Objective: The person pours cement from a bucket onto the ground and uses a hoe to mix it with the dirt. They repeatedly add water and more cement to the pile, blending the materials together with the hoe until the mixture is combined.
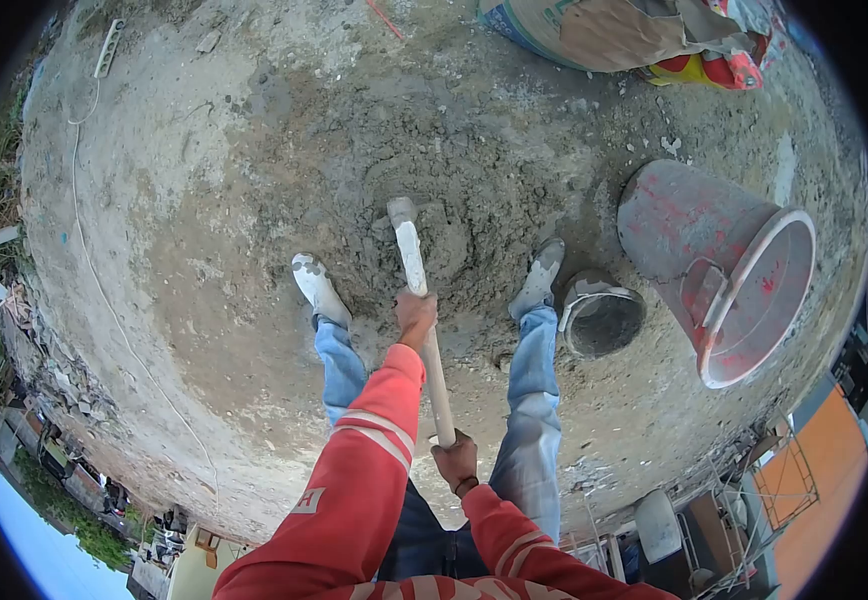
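Note:
My left hand (416, 316) is closed around the middle of a hoe's pale wooden handle, and my right hand (456, 463) grips its rear end, nearer my body. The hoe (434, 375) slants away from me. Its metal head rests in a patch of wet grey mortar (474, 180) on the ground, where the blade is mostly hidden. My white boots stand on either side of the mortar, spattered with grey.
A small black bucket (602, 318) stands by my right boot. Beyond it a large grey bucket (699, 225) with red marks lies tilted. Torn bags (614, 35) lie at the far right. A white cable (94, 250) runs along the left to a power strip (109, 48).

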